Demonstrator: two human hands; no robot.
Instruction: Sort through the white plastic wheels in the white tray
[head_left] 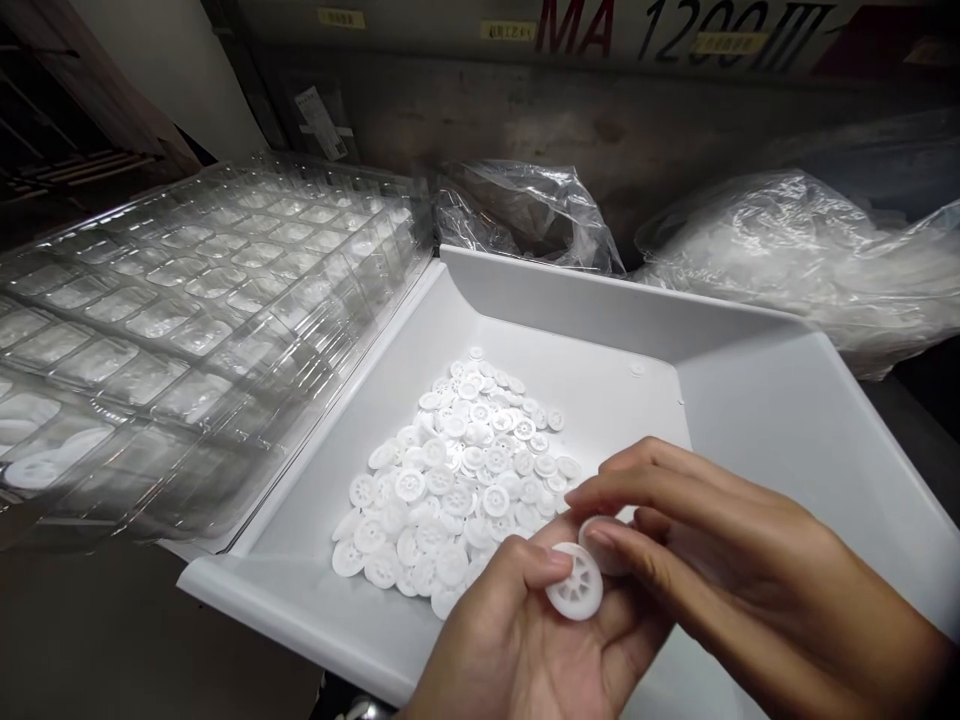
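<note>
A white bin [720, 400] holds a pile of several small white spoked plastic discs [457, 470]. Over its front edge my left hand [517, 640] holds one white disc [574, 593], thumb on top and palm beneath. My right hand [735, 570] comes in from the right. Its fingertips pinch a second white disc [600, 535] that rests against the first one. Both hands meet just in front of the pile.
A stack of clear plastic compartment trays [187, 320] lies to the left of the bin; a few white discs sit in its near-left pockets. Crumpled clear plastic bags [810, 250] lie behind the bin, in front of a dark machine wall [600, 110].
</note>
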